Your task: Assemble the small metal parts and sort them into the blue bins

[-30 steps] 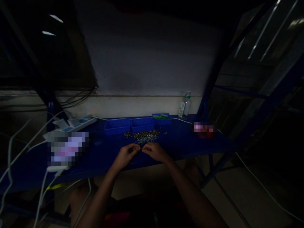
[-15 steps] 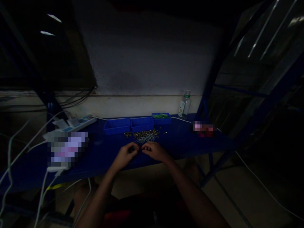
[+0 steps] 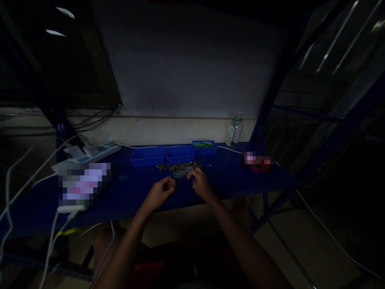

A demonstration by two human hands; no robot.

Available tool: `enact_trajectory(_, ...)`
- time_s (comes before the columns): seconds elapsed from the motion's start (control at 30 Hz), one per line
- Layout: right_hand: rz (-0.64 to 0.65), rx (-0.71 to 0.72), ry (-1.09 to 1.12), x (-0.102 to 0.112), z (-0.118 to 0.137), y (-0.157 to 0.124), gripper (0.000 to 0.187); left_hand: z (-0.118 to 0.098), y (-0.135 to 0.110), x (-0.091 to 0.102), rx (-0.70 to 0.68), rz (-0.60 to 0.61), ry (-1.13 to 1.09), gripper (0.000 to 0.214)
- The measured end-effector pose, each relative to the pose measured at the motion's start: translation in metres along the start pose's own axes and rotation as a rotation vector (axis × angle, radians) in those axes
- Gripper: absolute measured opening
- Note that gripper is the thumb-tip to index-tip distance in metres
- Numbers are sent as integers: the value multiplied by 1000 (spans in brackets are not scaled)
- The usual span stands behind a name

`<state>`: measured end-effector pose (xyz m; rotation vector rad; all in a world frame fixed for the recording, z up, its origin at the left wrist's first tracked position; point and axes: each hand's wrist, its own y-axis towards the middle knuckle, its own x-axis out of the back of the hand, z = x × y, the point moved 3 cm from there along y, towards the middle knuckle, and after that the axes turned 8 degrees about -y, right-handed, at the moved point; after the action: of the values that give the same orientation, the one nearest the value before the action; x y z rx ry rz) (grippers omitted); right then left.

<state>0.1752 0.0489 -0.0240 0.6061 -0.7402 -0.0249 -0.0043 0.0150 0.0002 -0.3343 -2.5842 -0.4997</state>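
My left hand (image 3: 160, 194) hovers over the front of the blue table (image 3: 231, 178), its fingers curled into a pinch. A tiny pale glint shows at its fingertips, too small to name. My right hand (image 3: 201, 185) reaches to the near right edge of a heap of silver screws (image 3: 179, 174), thumb and forefinger a little apart; nothing can be seen between them. Right behind the screws lie small brass-coloured pieces (image 3: 177, 167), with a smaller cluster of them at the left. The light is dim, so their exact shape is unclear.
Two blue bins (image 3: 147, 156) stand behind the heap, with a blue tray (image 3: 213, 151) of green items beside them. Farther right are a clear bottle (image 3: 235, 132) and a blurred reddish object (image 3: 258, 161). A power strip (image 3: 102, 152) and white cables (image 3: 51, 245) occupy the left.
My right hand has moved away from my left hand, forward and to the right, onto the edge of the screw heap. My left hand stays pinched in nearly the same place.
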Motion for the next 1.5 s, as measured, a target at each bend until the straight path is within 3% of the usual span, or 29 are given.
enact_trajectory(0.43,-113,-9,0,2,-3,0,44,1,1,-1,33,20,17,24)
enact_trajectory(0.5,-67,4,9,1,-1,0,43,3,1,-1,39,19,19,26)
enact_trajectory(0.67,194,82,178,-4,12,-3,30,1,1,0,26,30,27,28)
enact_trajectory(0.8,294,118,257,-4,20,-8,20,-4,1,0,-24,63,37,27)
enact_trajectory(0.9,309,104,273,-5,20,-8,17,-3,1,0,-28,63,39,27)
enact_trajectory(1.1,207,18,259,-4,13,-5,14,3,2,1,32,-9,51,32)
enact_trajectory(1.5,272,50,187,-9,12,-8,14,0,1,1,-5,-8,5,29)
